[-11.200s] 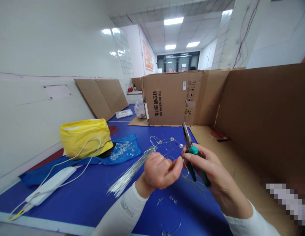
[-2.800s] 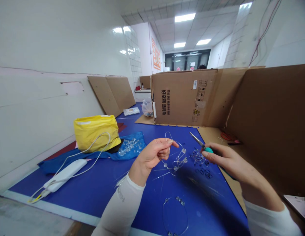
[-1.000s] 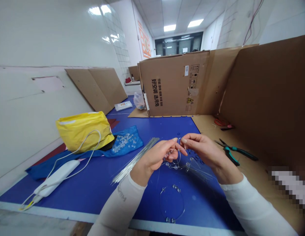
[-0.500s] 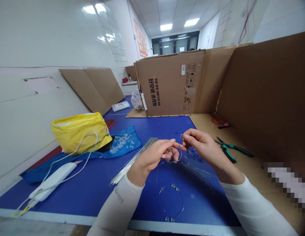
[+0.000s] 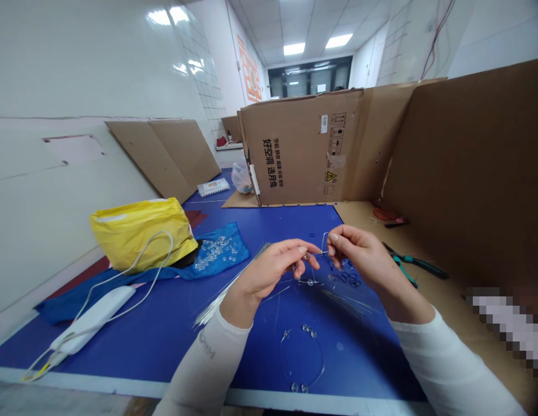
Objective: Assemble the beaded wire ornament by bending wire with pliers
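Note:
My left hand (image 5: 279, 266) is closed around a thin wire strung with clear beads (image 5: 311, 282), which hangs in a loop below the fingers. My right hand (image 5: 355, 245) pinches the same wire close to the left fingertips, and a bent length of it stands up between the hands. Just below lies a wire ring with clear beads (image 5: 304, 388) in small groups. A bundle of straight wires (image 5: 214, 306) is partly hidden under my left forearm. Small dark rings (image 5: 350, 279) lie beneath my right hand.
Green-handled pliers (image 5: 425, 266) rest on the cardboard at right. Loose clear beads (image 5: 214, 251) lie on blue cloth beside a yellow bag (image 5: 143, 234). A white power strip (image 5: 95, 318) with its cord is at left. Cardboard walls (image 5: 299, 156) stand behind and at right.
My right hand has shifted slightly right and drawn the wire with it. My left fingers have moved a little, and the wire between the hands now looks straighter.

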The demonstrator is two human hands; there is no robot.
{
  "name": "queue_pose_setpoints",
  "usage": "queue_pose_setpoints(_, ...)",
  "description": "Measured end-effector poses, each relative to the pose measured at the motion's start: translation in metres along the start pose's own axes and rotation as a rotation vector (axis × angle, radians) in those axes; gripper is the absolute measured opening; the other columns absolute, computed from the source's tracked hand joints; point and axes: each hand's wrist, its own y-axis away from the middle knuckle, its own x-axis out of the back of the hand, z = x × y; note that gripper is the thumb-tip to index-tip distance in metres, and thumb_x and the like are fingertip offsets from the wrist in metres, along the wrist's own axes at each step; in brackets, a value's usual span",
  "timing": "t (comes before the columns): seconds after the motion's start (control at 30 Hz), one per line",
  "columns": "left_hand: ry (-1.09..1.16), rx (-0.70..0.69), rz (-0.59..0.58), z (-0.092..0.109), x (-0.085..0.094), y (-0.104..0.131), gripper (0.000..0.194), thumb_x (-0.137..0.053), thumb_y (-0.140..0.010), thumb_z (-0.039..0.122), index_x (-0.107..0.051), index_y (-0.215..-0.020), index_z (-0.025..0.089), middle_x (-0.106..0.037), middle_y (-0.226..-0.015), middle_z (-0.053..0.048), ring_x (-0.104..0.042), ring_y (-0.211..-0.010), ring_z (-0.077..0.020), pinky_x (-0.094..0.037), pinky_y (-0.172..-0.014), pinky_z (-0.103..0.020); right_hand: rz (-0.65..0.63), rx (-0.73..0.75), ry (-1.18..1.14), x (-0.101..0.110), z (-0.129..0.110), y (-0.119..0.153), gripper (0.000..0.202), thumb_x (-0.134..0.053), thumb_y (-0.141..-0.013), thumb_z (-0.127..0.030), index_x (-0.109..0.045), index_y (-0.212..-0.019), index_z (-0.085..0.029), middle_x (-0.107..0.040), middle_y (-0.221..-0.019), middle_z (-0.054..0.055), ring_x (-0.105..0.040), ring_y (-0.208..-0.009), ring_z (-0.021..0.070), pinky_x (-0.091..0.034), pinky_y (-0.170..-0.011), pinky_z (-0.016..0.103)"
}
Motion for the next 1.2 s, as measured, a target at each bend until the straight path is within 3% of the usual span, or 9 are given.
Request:
queue_pose_setpoints(0.23, -0.027, -0.050, 0.022, -0.0036, 0.0028, -0.0004, 0.027, -0.068, -0.090, 0.028, -0.072, -0.113, 0.014, -0.069, -0.104, -0.008, -0.056, -0.070, -0.0104, -0.046, -0.072, -0.029, -0.020, -0.041, -0.152, 0.0017, -0.0014, -0.0006, 0.033, -0.073, -0.080, -0.049, -0.060, -0.070, -0.020, -0.059, -0.063, -0.003, -0.049, -0.048, 0.0094, -0.035, -0.049, 0.028)
queue_pose_setpoints(0.5, -0.032, -0.060, 0.075, -0.0044, 0.0018, -0.0009, 0.041, -0.075, -0.076, 0.014, -0.068, -0.117, 0.015, -0.062, -0.101, -0.004, -0.057, -0.080, -0.0119, -0.049, -0.079, -0.029, -0.034, -0.099, -0.261, 0.0042, -0.0015, -0.0017, 0.036, -0.078, -0.076, -0.050, -0.061, -0.072, -0.019, -0.059, -0.064, -0.002, -0.048, -0.048, 0.0086, -0.031, -0.049, 0.027)
queue_pose_setpoints(0.77, -0.098, -0.087, 0.087, -0.0043, 0.0012, -0.0018, 0.027, -0.070, -0.084, 0.018, -0.071, -0.111, 0.015, -0.067, -0.098, -0.005, -0.061, -0.094, -0.0172, -0.046, -0.092, -0.034, -0.027, -0.120, -0.296, 0.0062, -0.0025, -0.0016, 0.038, -0.081, -0.074, -0.052, -0.062, -0.072, -0.018, -0.058, -0.064, -0.002, -0.046, -0.047, 0.0082, -0.030, -0.049, 0.027)
queue_pose_setpoints(1.2, -0.151, -0.085, 0.127, -0.0056, -0.0004, -0.0035, 0.016, -0.067, -0.087, 0.024, -0.073, -0.097, 0.013, -0.068, -0.078, -0.003, -0.061, -0.078, -0.0148, -0.046, -0.083, -0.032, -0.058, -0.111, -0.265, 0.0097, -0.0015, -0.0030, 0.035, -0.077, -0.077, -0.051, -0.062, -0.075, -0.019, -0.057, -0.066, -0.002, -0.044, -0.048, 0.0089, -0.030, -0.048, 0.028)
